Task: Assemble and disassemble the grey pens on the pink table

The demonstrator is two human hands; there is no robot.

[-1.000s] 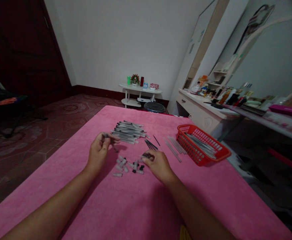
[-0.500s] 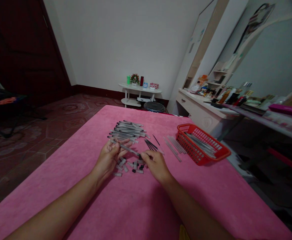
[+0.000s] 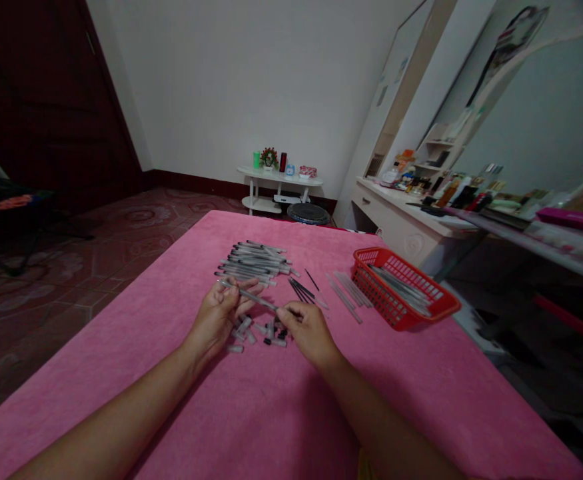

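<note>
My left hand point(image 3: 214, 312) grips a clear pen point(image 3: 255, 297) between thumb and fingers, the other fingers partly spread behind it. My right hand point(image 3: 308, 327) pinches the pen's right end, and its fingers cover that end. Just under the pen lie several loose pen caps point(image 3: 244, 325), clear with some small black pieces among them. Beyond my left hand is a pile of pens point(image 3: 256, 259) with dark ends to the left. Several thin black refills point(image 3: 301, 290) lie past my right hand, with clear pen barrels point(image 3: 345, 295) to their right.
A red plastic basket point(image 3: 378, 300) holding several clear barrels stands on the right of the pink-covered table point(image 3: 251, 413). Behind the table are a round black stool point(image 3: 308, 213) and a small white stand point(image 3: 256, 172). A dresser point(image 3: 406, 213) borders the right side.
My right hand's fingertips have moved slightly left onto the pen's end, covering the dark part that showed there. My left hand and the things on the table look the same.
</note>
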